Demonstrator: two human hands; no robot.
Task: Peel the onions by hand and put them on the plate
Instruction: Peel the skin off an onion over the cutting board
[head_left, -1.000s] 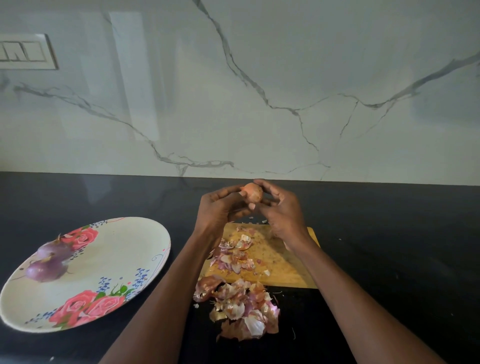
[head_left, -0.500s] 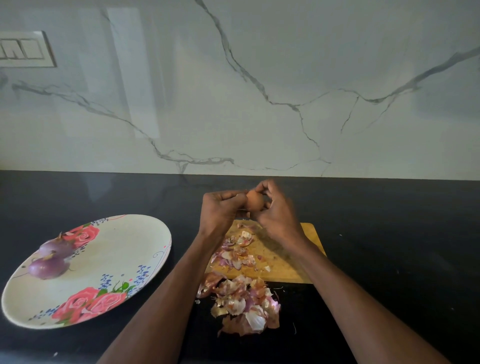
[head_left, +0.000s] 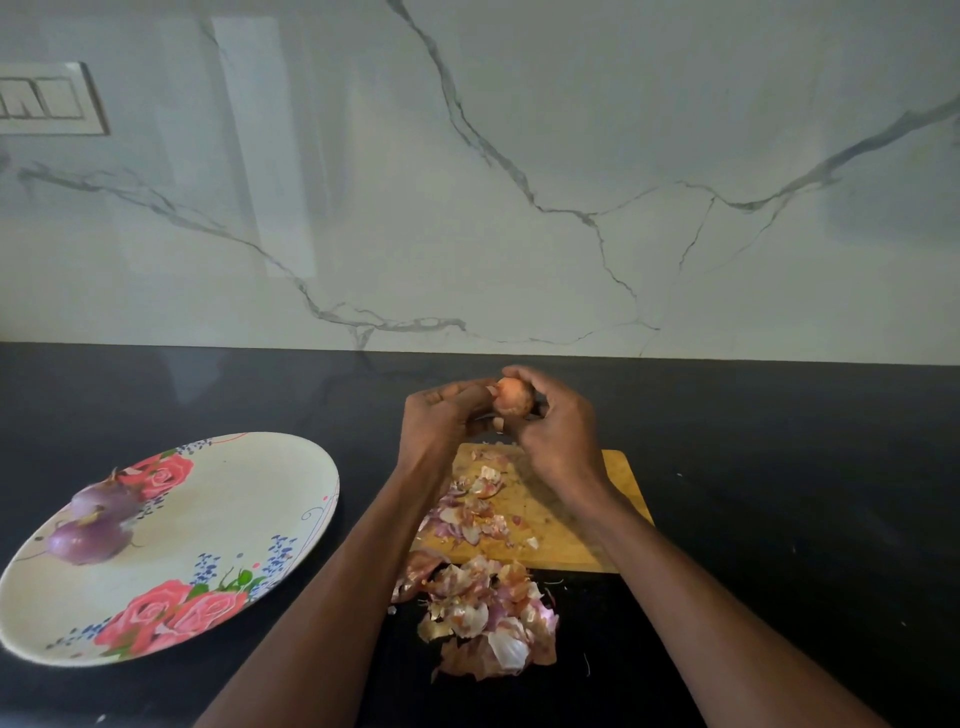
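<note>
White marble-patterned wall backs a black desk (head_left: 779, 467), seen from the head camera looking down over both forearms. At the middle, held above the far edge of a wooden cutting board (head_left: 618, 499), is an onion (head_left: 511, 396) with its papery orange skin mostly on. The right hand (head_left: 558, 431) cups it, fingers curled around its far side, a closed grip on the onion. The left hand (head_left: 441, 421) pinches at the onion's near-left side, apparently working a flake of skin loose. Peeled skins (head_left: 488, 618) lie heaped on the desk just in front of the board, with more scraps scattered on the board itself. To the left, well apart from the hands, a flowered plate (head_left: 234, 519) holds two peeled purple onions (head_left: 88, 538) touching each other. Judging by this, two onions are done, a third is only begun, and it still must go to the plate.
</note>
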